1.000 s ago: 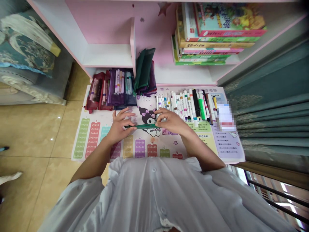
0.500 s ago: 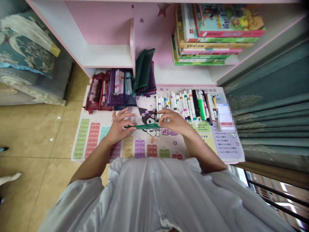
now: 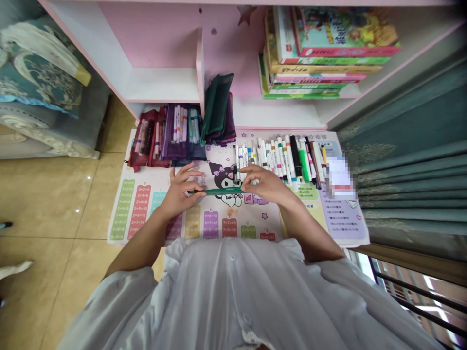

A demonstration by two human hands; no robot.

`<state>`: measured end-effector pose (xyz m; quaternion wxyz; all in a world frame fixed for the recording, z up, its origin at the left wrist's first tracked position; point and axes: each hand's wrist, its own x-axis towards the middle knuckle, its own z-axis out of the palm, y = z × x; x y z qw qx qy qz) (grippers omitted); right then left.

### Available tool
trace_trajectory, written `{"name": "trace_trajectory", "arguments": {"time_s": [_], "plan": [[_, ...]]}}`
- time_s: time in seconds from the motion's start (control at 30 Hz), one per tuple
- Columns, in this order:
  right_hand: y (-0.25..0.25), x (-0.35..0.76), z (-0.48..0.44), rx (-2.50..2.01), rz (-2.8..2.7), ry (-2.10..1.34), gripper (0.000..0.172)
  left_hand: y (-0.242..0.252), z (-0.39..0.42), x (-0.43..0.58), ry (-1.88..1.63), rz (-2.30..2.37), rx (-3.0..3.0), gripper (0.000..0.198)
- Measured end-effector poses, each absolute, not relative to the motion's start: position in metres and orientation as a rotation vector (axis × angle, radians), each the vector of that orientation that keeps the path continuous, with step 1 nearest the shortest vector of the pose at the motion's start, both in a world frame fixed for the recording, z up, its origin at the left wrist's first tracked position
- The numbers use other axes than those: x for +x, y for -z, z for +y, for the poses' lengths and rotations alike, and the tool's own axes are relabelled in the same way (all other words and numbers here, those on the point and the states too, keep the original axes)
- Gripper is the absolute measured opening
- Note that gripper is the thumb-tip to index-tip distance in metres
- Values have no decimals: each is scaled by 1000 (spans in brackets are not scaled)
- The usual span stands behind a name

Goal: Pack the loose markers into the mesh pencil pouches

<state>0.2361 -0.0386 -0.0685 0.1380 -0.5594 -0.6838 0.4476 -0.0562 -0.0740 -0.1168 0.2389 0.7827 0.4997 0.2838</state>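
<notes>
A green mesh pouch (image 3: 222, 191), seen nearly edge-on, is stretched between my hands above the printed desk mat (image 3: 270, 223). My left hand (image 3: 182, 188) pinches its left end between thumb and finger, with the other fingers spread. At the opposite end my right hand (image 3: 260, 182) pinches the pouch near its top edge. Just beyond my right hand lies a row of markers (image 3: 277, 158), mostly white, with a thick black one and a green one. Red and purple mesh pouches (image 3: 175, 133) with markers inside lie behind my left hand.
Folded dark green pouches (image 3: 217, 112) lean by the shelf divider (image 3: 200, 68). Stacked books (image 3: 317, 73) fill the right shelf. A blurred phone-like object (image 3: 341, 177) lies at the mat's right side, near the curtain (image 3: 408, 180).
My right hand has shifted slightly to the right, and the pouch's edges look a little further apart near it. My left hand has stayed in place.
</notes>
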Motion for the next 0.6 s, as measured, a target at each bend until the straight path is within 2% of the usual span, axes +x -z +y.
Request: {"name": "trace_trajectory", "arguments": {"time_s": [0.6], "plan": [[72,251,-39,-1655,-1932,-1278,13,117,-73,-56,-796,1357,2144,33]]}}
